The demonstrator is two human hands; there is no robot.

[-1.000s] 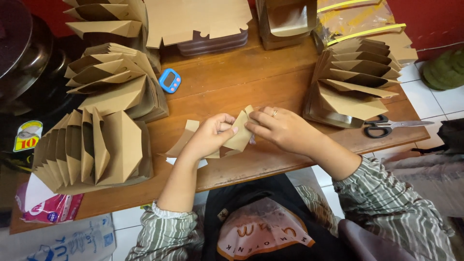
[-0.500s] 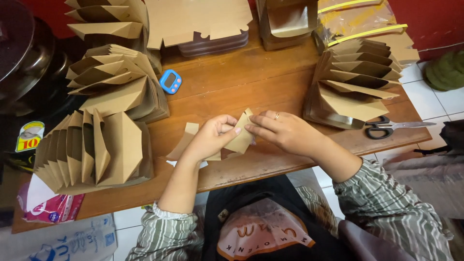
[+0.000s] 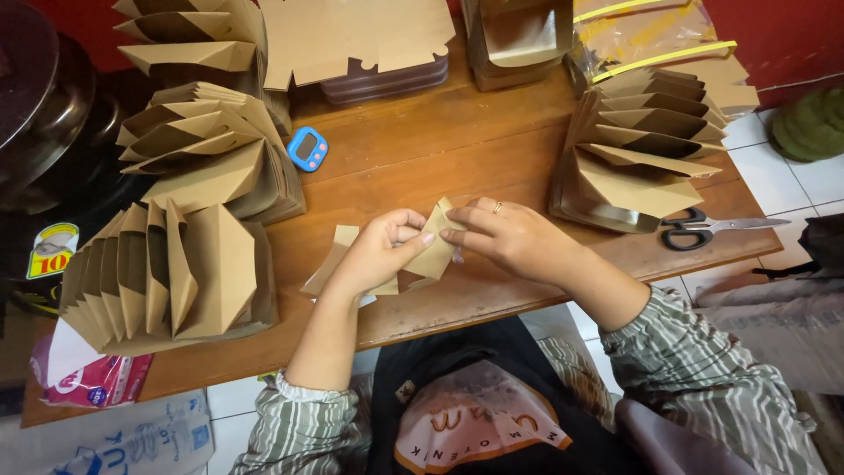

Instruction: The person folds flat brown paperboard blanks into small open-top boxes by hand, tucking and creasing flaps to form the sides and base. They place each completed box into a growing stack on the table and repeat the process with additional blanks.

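Two hands folding a brown paper piece at the bench's near edge

The left hand [image 3: 374, 255] and right hand [image 3: 514, 239] pinch a brown paper piece [image 3: 432, 251] between them above the wooden bench [image 3: 422, 149]. Stacks of folded paper boxes [image 3: 167, 277] stand toward the left edge, scissors [image 3: 703, 230] lie near the right edge, and a small blue timer [image 3: 308, 148] sits behind.

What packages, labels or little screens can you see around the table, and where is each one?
Blue timer: on the wooden table ahead of the left hand, rounded, small grey screen.
Sticker: far left, yellow and white with red.
Pink packet: lower left table edge, white paper on top.
Clear plastic bag: top right, yellow strips.
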